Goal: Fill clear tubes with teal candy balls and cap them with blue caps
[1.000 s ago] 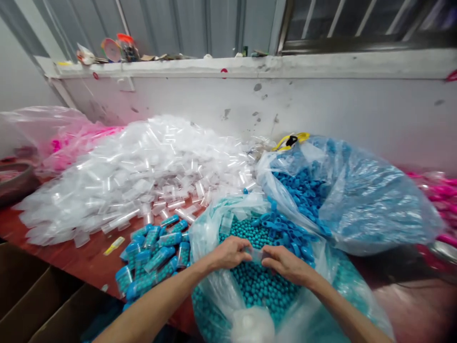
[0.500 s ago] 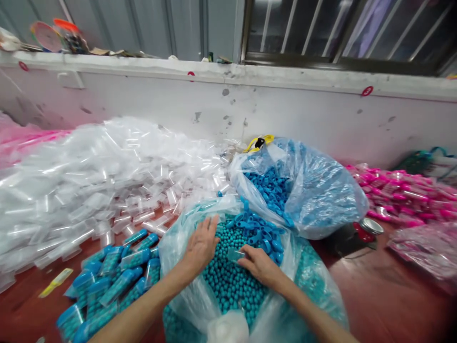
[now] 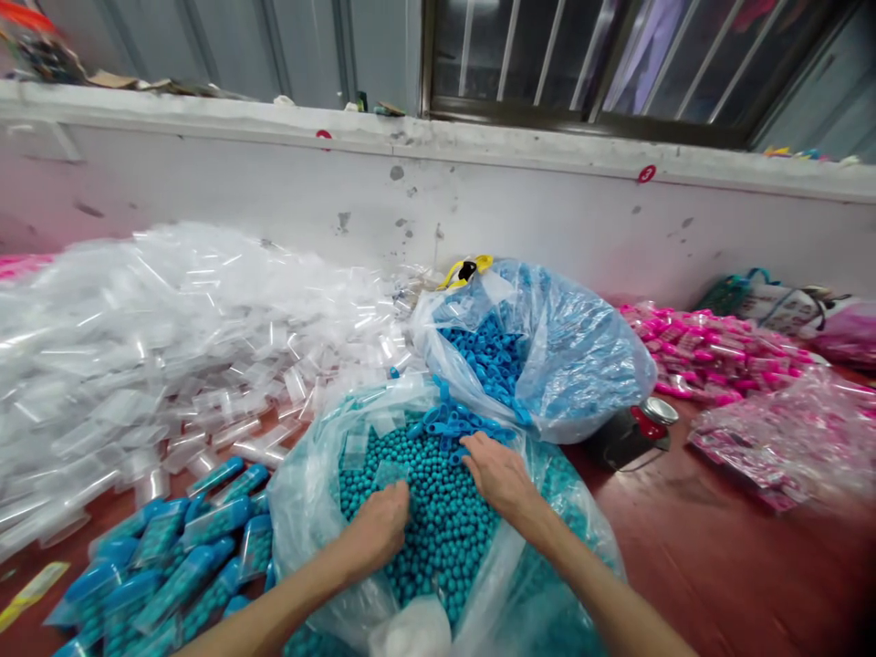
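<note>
An open clear bag (image 3: 301,497) full of teal beads (image 3: 444,520) stands in the middle. Over the beads, my left hand (image 3: 383,520) is closed on a small clear container (image 3: 391,474). My right hand (image 3: 496,470) has its fingers bent down at the blue caps (image 3: 452,424) lying on the beads; its fingertips touch them, and whether they pinch one is hidden. Two more clear containers (image 3: 355,449) rest on the beads at the bag's left side. Filled containers with blue caps (image 3: 182,575) lie at the lower left.
Behind is a bag of blue caps (image 3: 589,365). Many empty clear containers (image 3: 171,328) are heaped at left. A dark tin with a silver lid (image 3: 626,438) and pink items (image 3: 718,351) lie right. A yellow tool (image 3: 31,593) lies at the left edge.
The view has shifted right. My left hand, open before, has closed on a clear container. The right hand no longer holds its container and has moved up to the blue caps.
</note>
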`<state>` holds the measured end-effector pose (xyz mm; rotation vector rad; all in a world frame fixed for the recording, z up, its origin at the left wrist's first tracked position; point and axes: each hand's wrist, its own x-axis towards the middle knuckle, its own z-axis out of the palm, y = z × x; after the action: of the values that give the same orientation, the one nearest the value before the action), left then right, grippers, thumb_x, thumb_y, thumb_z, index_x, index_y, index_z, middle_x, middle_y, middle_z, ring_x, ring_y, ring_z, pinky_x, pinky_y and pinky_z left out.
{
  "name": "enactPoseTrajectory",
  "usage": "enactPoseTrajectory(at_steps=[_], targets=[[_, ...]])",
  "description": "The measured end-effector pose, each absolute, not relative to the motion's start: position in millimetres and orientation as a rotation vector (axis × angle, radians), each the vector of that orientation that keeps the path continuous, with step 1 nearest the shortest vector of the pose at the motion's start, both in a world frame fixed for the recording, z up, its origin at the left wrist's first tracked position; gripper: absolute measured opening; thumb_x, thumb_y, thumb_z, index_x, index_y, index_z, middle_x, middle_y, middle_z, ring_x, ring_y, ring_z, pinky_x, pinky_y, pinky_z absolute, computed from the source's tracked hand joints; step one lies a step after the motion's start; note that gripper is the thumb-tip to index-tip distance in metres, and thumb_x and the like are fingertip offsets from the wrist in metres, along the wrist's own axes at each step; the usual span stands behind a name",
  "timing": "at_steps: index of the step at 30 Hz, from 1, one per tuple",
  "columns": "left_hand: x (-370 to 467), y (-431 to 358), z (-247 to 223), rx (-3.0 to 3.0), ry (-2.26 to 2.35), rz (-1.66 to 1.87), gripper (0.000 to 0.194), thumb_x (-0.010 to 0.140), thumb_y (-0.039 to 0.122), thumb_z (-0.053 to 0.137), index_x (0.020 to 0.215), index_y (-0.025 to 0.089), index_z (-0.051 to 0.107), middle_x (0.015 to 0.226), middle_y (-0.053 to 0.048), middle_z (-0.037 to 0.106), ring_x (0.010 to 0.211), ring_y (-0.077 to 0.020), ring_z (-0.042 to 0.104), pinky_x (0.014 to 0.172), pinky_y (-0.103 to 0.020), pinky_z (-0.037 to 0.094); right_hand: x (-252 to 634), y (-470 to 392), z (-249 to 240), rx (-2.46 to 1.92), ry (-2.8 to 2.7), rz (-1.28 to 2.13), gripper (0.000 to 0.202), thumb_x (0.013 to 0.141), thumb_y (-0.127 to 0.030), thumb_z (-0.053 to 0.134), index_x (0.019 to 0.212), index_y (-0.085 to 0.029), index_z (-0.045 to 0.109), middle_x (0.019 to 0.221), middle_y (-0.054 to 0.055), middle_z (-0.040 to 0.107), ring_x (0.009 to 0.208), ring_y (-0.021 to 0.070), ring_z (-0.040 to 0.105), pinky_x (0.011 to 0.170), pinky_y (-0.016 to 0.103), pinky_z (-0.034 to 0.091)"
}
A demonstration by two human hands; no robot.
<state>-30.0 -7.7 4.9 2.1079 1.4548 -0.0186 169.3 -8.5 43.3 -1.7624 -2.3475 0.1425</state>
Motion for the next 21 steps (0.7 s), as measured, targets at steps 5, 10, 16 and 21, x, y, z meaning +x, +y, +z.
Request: enactPoseTrajectory(at_steps=[5, 10, 16, 21], targets=[[16.1, 12.8, -12.2, 1.885, 1.473, 0.121, 0.017, 0.071, 0.007, 0.042, 0.083, 0.012, 0.052, 0.092, -0.015, 0.058, 0.097, -0.0278, 0.051, 0.087, -0.042, 0.033, 156.4, 13.8, 21.4, -1.839, -2.511, -0.053, 0.023, 0.083, -0.006, 0.038, 0.089, -0.017, 0.057, 0.093, 0.008, 0.058, 0.083, 0.0196, 0.052, 0.063, 0.028, 0.038], [27.5, 27.1, -25.8, 1.48, 1.27, 0.306, 0.009, 0.075, 0.02, 0.044, 0.075, 0.015, 0.052, 0.074, -0.004, 0.06, 0.079, -0.0181, 0.056, 0.072, -0.03, 0.043, 162.7, 20.1, 15.5, -1.831, -2.5, -0.031, 0.02, 0.082, -0.01, 0.041, 0.088, -0.018, 0.059, 0.088, 0.008, 0.06, 0.085, 0.0209, 0.05, 0.069, 0.03, 0.037], [14.6, 23.2, -22.5, 1.13, 0.983, 0.56, 0.025, 0.066, 0.033, 0.056, 0.084, 0.015, 0.055, 0.078, -0.001, 0.061, 0.071, -0.0121, 0.055, 0.072, -0.026, 0.041, 183.4, 12.6, 30.7, -1.756, -2.158, 0.244, 0.039, 0.083, -0.025, 0.047, 0.121, -0.017, 0.044, 0.095, 0.008, 0.059, 0.087, 0.0215, 0.053, 0.078, 0.033, 0.038], [2.6, 17.4, -12.5, 1.039, 0.94, 0.635, 0.024, 0.061, 0.035, 0.062, 0.066, 0.013, 0.056, 0.06, 0.001, 0.054, 0.058, -0.0103, 0.048, 0.063, -0.024, 0.037, 174.6, 3.8, 19.3, -1.655, -2.294, 0.394, 0.034, 0.084, -0.022, 0.042, 0.118, -0.017, 0.048, 0.1, 0.009, 0.06, 0.094, 0.0213, 0.053, 0.083, 0.032, 0.038]])
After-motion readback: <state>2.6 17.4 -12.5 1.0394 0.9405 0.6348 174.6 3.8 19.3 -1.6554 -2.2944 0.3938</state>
